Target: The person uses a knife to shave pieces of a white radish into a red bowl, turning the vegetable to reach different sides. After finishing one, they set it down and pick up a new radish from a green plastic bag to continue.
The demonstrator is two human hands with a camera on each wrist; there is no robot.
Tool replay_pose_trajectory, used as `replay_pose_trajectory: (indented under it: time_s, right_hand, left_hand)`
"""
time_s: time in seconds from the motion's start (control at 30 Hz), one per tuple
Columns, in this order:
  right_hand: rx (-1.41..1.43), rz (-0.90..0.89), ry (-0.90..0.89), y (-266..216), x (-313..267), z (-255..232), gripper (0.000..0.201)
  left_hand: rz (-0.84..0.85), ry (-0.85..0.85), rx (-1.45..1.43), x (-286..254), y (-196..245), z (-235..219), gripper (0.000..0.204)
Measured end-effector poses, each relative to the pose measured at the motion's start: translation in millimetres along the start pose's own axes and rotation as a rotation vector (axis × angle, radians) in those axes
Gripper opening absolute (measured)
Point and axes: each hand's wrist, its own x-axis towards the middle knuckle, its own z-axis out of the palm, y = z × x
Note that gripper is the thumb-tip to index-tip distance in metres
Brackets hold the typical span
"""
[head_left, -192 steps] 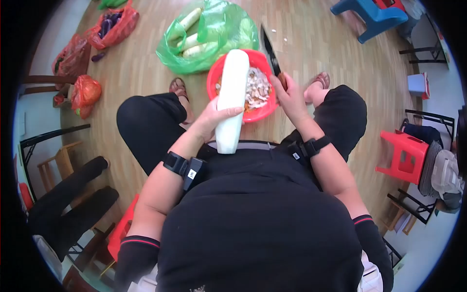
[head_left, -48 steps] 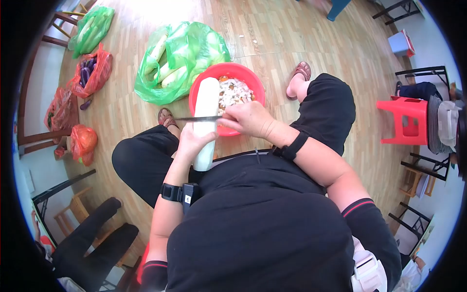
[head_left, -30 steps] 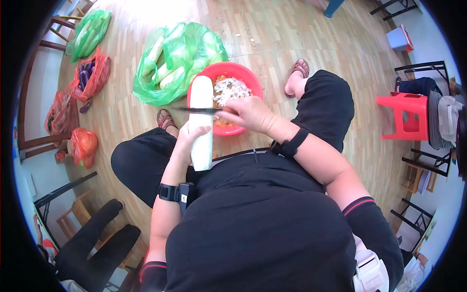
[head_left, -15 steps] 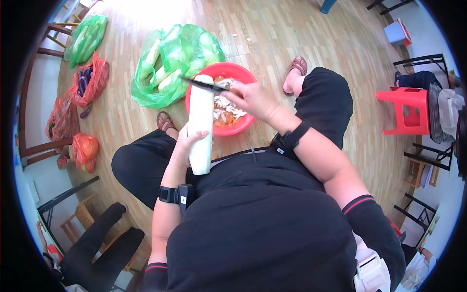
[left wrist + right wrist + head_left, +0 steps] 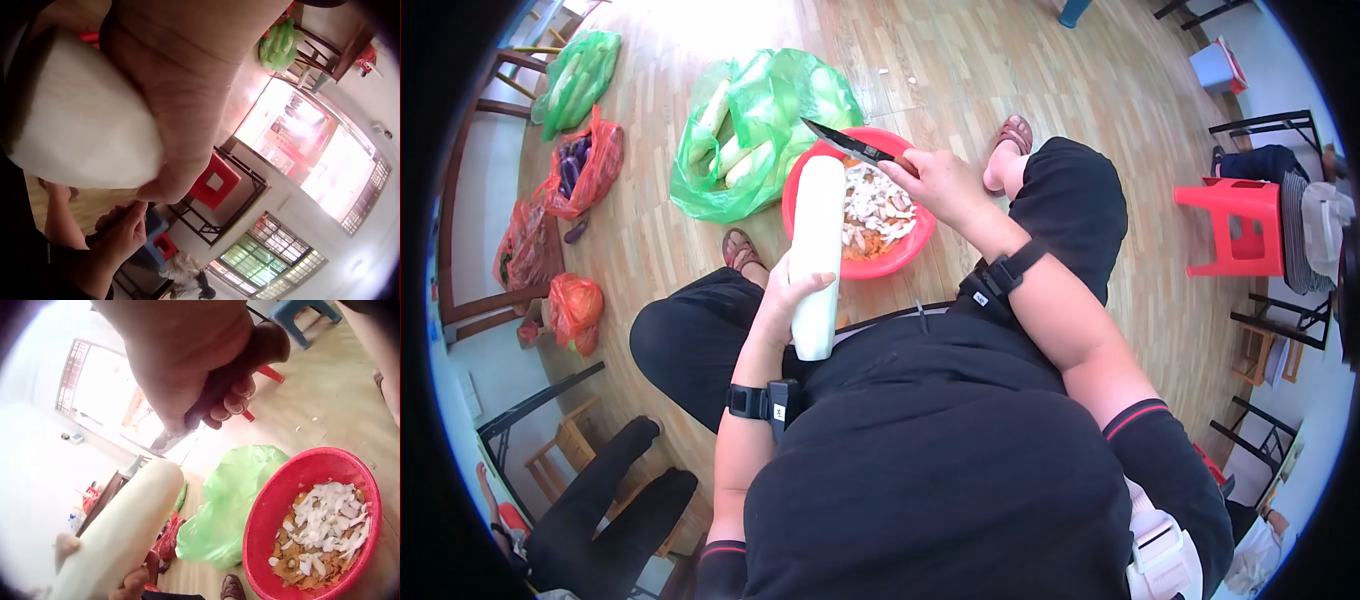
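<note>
Swung the knife (image 5: 845, 142) past the white radish's (image 5: 818, 240) tip now, right hand's (image 5: 950, 185) fingers gripping handle (image 5: 908, 166), left hand's (image 5: 784, 300) still curled round radish

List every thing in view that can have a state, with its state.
Left hand: gripping the white radish.
Right hand: gripping the knife.
White radish: whole, pale and smooth, looks peeled.
Knife: blade bare, near the radish's far end.
Red basin: upright, partly filled with white and orange peelings.
Green bag: on floor, holding pale vegetables.
Red stool: upright.
</note>
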Motion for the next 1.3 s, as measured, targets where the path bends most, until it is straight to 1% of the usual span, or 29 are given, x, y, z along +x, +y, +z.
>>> replay_pose_trajectory:
  time_s: [0.03, 0.1, 0.13, 0.17, 0.2, 0.23, 0.27, 0.33, 0.37, 0.4, 0.43, 0.5, 0.53, 0.57, 0.63, 0.67, 0.73, 0.77, 0.83, 0.87, 0.9, 0.97, 1.0, 1.03, 1.1, 1.17, 1.23, 1.27, 1.3]
  right_hand:
    - [-0.001, -0.004, 0.001, -4.2, -2.0, 0.0, 0.038]
    - [0.123, -0.1, -0.064, -14.4, -6.9, 1.9, 0.038]
    - [0.109, -0.205, -0.101, -21.8, -9.7, -0.1, 0.036]
    - [0.108, -0.207, -0.1, -26.7, -13.7, 1.2, 0.036]
    - [0.086, -0.269, -0.18, -31.2, -17.6, 3.0, 0.036]
    - [0.064, -0.33, -0.26, -35.1, -20.5, 4.5, 0.036]
    - [0.026, -0.347, -0.297, -38.1, -22.4, 5.3, 0.035]
    - [-0.002, -0.343, -0.286, -36.7, -22.4, 7.0, 0.035]
    - [-0.03, -0.341, -0.277, -34.6, -22.3, 8.1, 0.036]
    - [-0.05, -0.317, -0.214, -27.4, -18.1, 9.8, 0.036]
    - [-0.05, -0.315, -0.216, -19.9, -13.0, 9.9, 0.036]
    - [0.039, -0.142, -0.042, -7.3, -3.3, 4.9, 0.037]
    - [-0.023, -0.09, -0.03, -2.5, 0.0, -1.2, 0.036]
    - [-0.024, -0.091, -0.03, 0.0, 0.6, -4.7, 0.036]
    - [-0.139, 0.019, -0.1, -0.3, 1.9, -10.3, 0.037]
    - [-0.14, 0.017, -0.098, -3.4, 1.0, -11.0, 0.037]
    - [0.076, -0.036, -0.124, -21.3, -5.8, -14.0, 0.037]
    - [0.075, -0.04, -0.127, -22.8, -9.4, -8.1, 0.037]
    - [-0.035, -0.204, -0.179, -28.4, -16.2, 3.7, 0.037]
    - [-0.071, -0.251, -0.191, -31.3, -20.5, 6.3, 0.037]
    - [-0.069, -0.25, -0.19, -32.4, -19.7, 8.0, 0.037]
    - [-0.145, -0.261, -0.215, -32.6, -20.4, 10.6, 0.037]
    - [-0.16, -0.218, -0.211, -29.8, -16.6, 8.4, 0.037]
    - [-0.158, -0.213, -0.212, -24.9, -13.6, 6.5, 0.037]
    - [-0.165, -0.118, -0.082, -13.9, -6.6, -0.5, 0.036]
    - [-0.164, -0.103, -0.068, -2.7, -3.5, -3.4, 0.035]
    - [-0.242, -0.086, -0.056, -4.0, -3.6, -7.7, 0.035]
    - [-0.243, -0.088, -0.054, -7.7, -5.3, -7.1, 0.035]
    - [-0.199, -0.128, -0.054, -19.2, -9.0, -7.6, 0.035]
  left_hand:
    - [0.004, 0.001, -0.001, -0.2, 1.0, 1.1, 0.054]
    - [0.007, 0.038, 0.06, -1.8, 3.6, 4.1, 0.058]
    - [0.009, 0.039, 0.059, -0.5, 0.7, 2.3, 0.058]
    - [0.061, 0.063, 0.155, 2.1, -4.7, -1.2, 0.06]
    - [0.113, 0.087, 0.251, 3.3, -5.8, -1.8, 0.062]
    - [0.114, 0.086, 0.252, 3.3, -5.7, -2.2, 0.062]
    - [0.107, 0.098, 0.299, 2.6, -4.8, -1.9, 0.063]
    - [0.097, 0.107, 0.348, 0.2, -0.9, 1.4, 0.064]
    - [0.141, 0.112, 0.393, -1.2, 1.6, 4.1, 0.062]
    - [0.186, 0.118, 0.438, -1.7, 2.6, 5.5, 0.06]
    - [0.184, 0.118, 0.437, -0.8, 1.0, 4.6, 0.06]
    - [0.175, 0.121, 0.432, 1.0, -3.1, 2.3, 0.059]
    - [0.176, 0.121, 0.431, 0.7, -3.5, 3.1, 0.059]
    - [0.18, 0.123, 0.451, 0.5, -3.5, 3.4, 0.059]
    - [0.187, 0.125, 0.472, 0.6, -2.6, 2.8, 0.059]
    - [0.18, 0.119, 0.485, 0.9, -1.7, 1.8, 0.063]
    - [0.175, 0.119, 0.494, 2.4, -3.2, 0.2, 0.067]
    - [0.189, 0.138, 0.538, 3.8, -6.8, -1.6, 0.068]
    - [0.204, 0.158, 0.584, 2.7, -4.7, -0.6, 0.068]
    - [0.237, 0.193, 0.663, 0.2, -2.3, 1.1, 0.07]
    - [0.268, 0.227, 0.742, -1.3, -0.2, 2.6, 0.071]
    - [0.292, 0.246, 0.794, -0.8, -3.0, 0.5, 0.071]
    - [0.317, 0.266, 0.844, -1.3, -4.1, 0.5, 0.072]
    - [0.313, 0.263, 0.846, -1.9, -3.5, 0.8, 0.072]
    - [0.288, 0.287, 0.908, -2.7, 0.9, 2.5, 0.07]
    - [0.281, 0.295, 0.917, -3.3, 0.4, 3.1, 0.069]
    - [0.278, 0.305, 0.927, -3.4, 1.2, 3.0, 0.067]
    - [0.3, 0.302, 0.941, -3.4, 1.0, 3.2, 0.066]
    - [0.322, 0.3, 0.954, -3.3, 0.5, 3.9, 0.065]
